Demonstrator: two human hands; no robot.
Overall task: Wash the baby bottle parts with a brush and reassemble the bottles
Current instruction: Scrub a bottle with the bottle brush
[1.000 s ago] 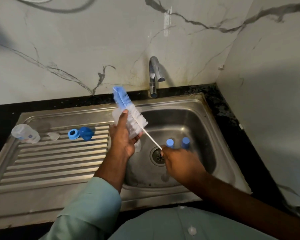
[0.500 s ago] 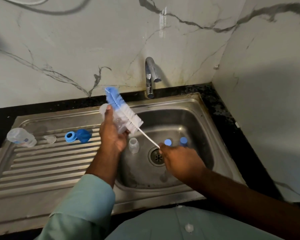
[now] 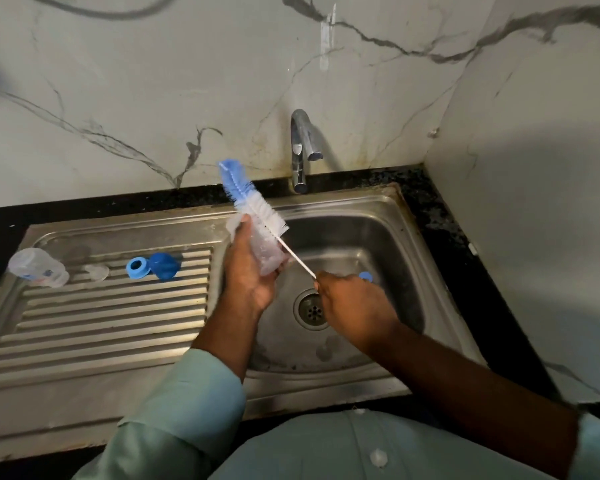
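The left hand (image 3: 248,271) is gripping a clear bottle (image 3: 267,251) over the sink (image 3: 378,216) basin's left edge, while the right hand (image 3: 354,306) is clenching the thin white handle of the blue-and-white brush (image 3: 253,206), whose bristles are lying against the bottle's side. On the drainboard's far edge are lying another clear bottle (image 3: 37,267), a clear teat (image 3: 97,271), a blue ring (image 3: 138,268) and a blue cap (image 3: 165,266).

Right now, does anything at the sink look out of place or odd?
Nothing is spilled or broken. One thing stands out: the brush lies along the outside of the clear bottle in the left hand, not inside it. The tap runs no water.
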